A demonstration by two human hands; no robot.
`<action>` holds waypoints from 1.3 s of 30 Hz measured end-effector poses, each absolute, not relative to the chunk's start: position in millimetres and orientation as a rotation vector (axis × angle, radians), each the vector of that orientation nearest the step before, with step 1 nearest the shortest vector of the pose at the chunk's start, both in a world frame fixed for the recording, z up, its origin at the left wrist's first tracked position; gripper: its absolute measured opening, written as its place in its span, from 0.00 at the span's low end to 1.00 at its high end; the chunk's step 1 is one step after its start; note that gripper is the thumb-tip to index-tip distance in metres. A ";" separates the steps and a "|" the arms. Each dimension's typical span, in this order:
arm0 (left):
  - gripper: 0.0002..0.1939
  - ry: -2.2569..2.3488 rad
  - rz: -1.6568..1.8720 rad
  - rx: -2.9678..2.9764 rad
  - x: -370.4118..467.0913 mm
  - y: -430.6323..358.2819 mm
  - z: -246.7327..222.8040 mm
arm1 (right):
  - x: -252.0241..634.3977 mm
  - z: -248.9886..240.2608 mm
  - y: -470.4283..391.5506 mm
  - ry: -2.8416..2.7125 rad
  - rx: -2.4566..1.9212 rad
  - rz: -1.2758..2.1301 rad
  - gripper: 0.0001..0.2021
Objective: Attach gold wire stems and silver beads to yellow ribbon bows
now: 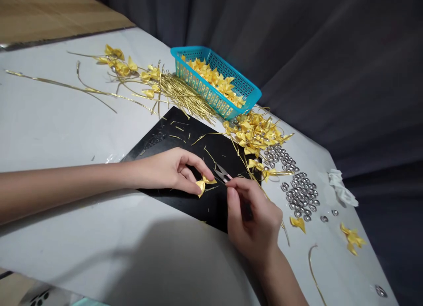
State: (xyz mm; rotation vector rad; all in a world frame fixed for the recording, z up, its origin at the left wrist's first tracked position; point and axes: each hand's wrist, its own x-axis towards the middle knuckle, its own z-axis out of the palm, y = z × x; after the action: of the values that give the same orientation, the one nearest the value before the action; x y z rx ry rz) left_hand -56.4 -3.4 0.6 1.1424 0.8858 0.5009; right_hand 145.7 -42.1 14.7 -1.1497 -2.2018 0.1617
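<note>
Between the thumb and fingers of my left hand (175, 170) is a small yellow ribbon bow (201, 188), held low over a black mat (155, 149). My right hand (256, 213) pinches near the blades of small thread snips (225, 174); most of the tool is hidden by the hand. The blades point up and to the left, close to the left fingertips and the bow. Short gold cord scraps (179, 128) are scattered over the mat around both hands.
Beyond the mat stands a turquoise basket (214, 96) of yellow bows. A bundle of gold cords (187, 96) lies beside it. On the right are a pile of corded yellow bows (257, 129), silver rings (302, 193) and a crumpled white scrap (342, 189). A dark curtain (313, 68) hangs behind.
</note>
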 end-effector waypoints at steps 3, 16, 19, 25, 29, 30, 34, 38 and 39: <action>0.15 0.864 0.475 1.115 -55.8 -5.1 1.7 | 146.0 16.7 -43.0 -2.237 -1.135 0.151 0.08; 0.11 0.854 0.624 1.277 -53.3 -6.3 0.8 | 145.7 18.4 -42.4 -1.932 -1.232 0.030 0.05; 0.07 0.924 0.670 1.370 -52.3 -7.5 2.1 | 144.9 19.0 -42.0 -1.884 -1.250 0.049 0.05; 0.06 0.846 0.692 1.342 -51.4 -8.4 2.7 | 143.7 19.3 -42.4 -1.859 -1.278 0.080 0.05; 0.11 0.736 0.703 1.229 -51.9 -9.8 0.8 | 144.9 18.9 -42.9 -1.865 -1.280 0.102 0.05; 0.11 0.714 0.714 1.230 -52.1 -9.8 0.4 | 145.1 19.1 -43.2 -1.865 -1.277 0.104 0.05; 0.02 0.746 0.622 1.329 -53.2 -8.2 -1.0 | 146.3 21.6 -44.5 -1.935 -1.224 0.143 0.05; 0.11 0.846 0.507 1.344 -54.6 -7.2 -1.7 | 149.4 25.8 -43.8 -2.146 -1.094 0.251 0.06; 0.13 0.860 0.494 1.334 -54.9 -7.2 -1.5 | 150.5 26.6 -43.0 -2.200 -1.073 0.285 0.06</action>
State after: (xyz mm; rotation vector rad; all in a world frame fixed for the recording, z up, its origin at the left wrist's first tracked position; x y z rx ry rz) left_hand -54.9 -7.2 -1.5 1.3341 0.8599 0.4938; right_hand 150.5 -43.0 26.6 -1.0734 -2.1995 0.2853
